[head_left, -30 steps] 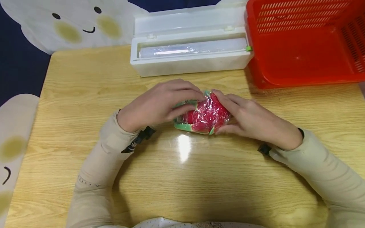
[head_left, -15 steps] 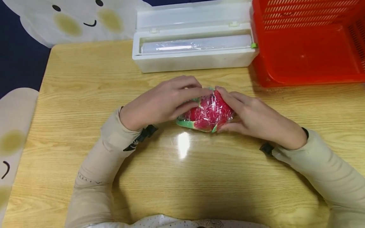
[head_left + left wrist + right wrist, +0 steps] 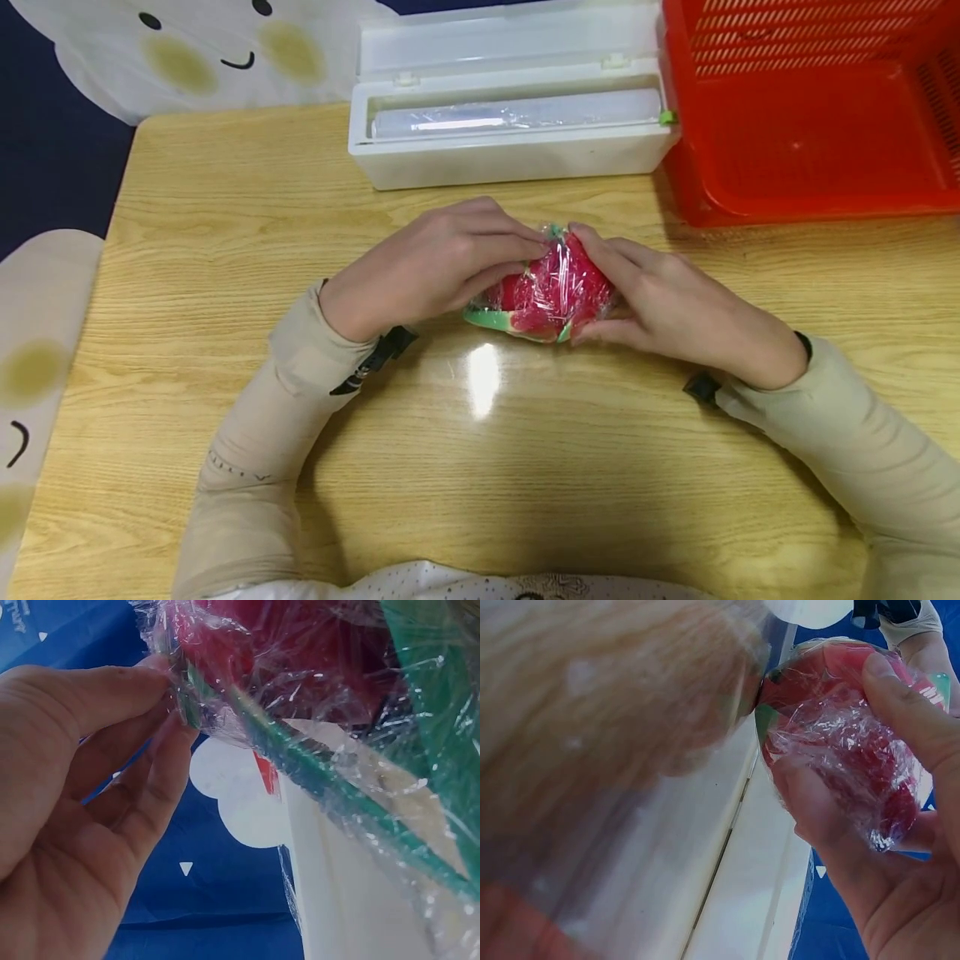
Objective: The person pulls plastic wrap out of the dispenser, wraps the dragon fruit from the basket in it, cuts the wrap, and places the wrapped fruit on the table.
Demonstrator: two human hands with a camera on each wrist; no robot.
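Note:
A bundle of red watermelon pieces (image 3: 558, 287) with green rind, wrapped in crinkled cling film, is between my hands over the middle of the table. My left hand (image 3: 438, 271) is at its left end; in the left wrist view its thumb and fingers pinch the film-covered green edge (image 3: 191, 694). My right hand (image 3: 667, 304) grips the right end, thumb and fingers on opposite sides, as the right wrist view of the wrapped bundle (image 3: 840, 742) also shows. The left part of the bundle is partly hidden under my left fingers.
Behind the hands stands a white cling film box (image 3: 517, 158), lid up, with a film roll (image 3: 525, 115) inside. A red plastic basket (image 3: 810, 150) stands beside it at the right. The wooden table (image 3: 480, 483) ends at the left against a cloud-patterned dark cloth (image 3: 60, 167).
My left fingers have shifted along the bundle's top and now sit slightly back to the left, showing more film there. The right hand keeps its grip. The head view has tilted slightly.

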